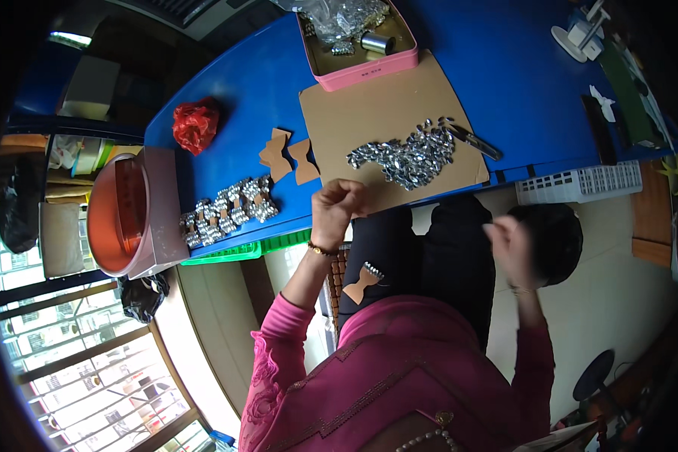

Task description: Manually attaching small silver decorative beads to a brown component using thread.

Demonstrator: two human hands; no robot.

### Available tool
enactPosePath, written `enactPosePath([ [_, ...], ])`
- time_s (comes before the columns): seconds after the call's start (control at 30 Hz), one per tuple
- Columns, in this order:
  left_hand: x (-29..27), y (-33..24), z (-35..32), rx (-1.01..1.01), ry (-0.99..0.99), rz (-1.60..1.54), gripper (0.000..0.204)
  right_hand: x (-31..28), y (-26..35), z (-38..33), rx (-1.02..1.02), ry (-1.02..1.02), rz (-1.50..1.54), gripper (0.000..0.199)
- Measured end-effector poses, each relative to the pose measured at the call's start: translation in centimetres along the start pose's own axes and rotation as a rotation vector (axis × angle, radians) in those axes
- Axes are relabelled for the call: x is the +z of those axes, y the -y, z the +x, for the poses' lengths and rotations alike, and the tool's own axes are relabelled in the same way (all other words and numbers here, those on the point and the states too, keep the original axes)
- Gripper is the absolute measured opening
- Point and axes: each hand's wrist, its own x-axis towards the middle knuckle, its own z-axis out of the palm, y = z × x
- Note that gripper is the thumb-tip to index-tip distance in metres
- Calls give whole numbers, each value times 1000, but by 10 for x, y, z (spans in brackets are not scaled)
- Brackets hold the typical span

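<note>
Head view: left hand (333,209) fisted at table edge (279,230), right hand (509,245) blurred, grip unclear, over open floor.

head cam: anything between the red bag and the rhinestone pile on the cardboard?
Yes: two plain cardboard bow cutouts lie on the blue table between the red bag and the rhinestone pile, per head view.

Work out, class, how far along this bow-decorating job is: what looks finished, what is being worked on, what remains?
Done: a row of gem-covered bows lies on the blue table. In hand: a part-covered bow rests on the lap, gems only along its top, while the left hand and right hand are raised, both blurred. Left: two bare cardboard bows and a pile of loose gems on the cardboard sheet.
</note>
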Motion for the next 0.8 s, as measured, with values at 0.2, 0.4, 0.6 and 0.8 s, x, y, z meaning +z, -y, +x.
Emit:
enactPosePath([
  [0.2, 25, -1, -37, -374, 226, -713, 6, 81, 101, 16, -305, 234, 124, 9],
  [0.4, 35, 2, -42, -477, 249, -866, 8, 87, 102, 12, -386, 202, 107, 4],
  [0.6, 37, 3, -44, -473, 275, -837, 13, 84, 99, 14, -399, 210, 28, 7],
  [0.8, 37, 6, -44, -483, 254, -827, 13, 88, 99, 17, -391, 188, 45, 6],
])
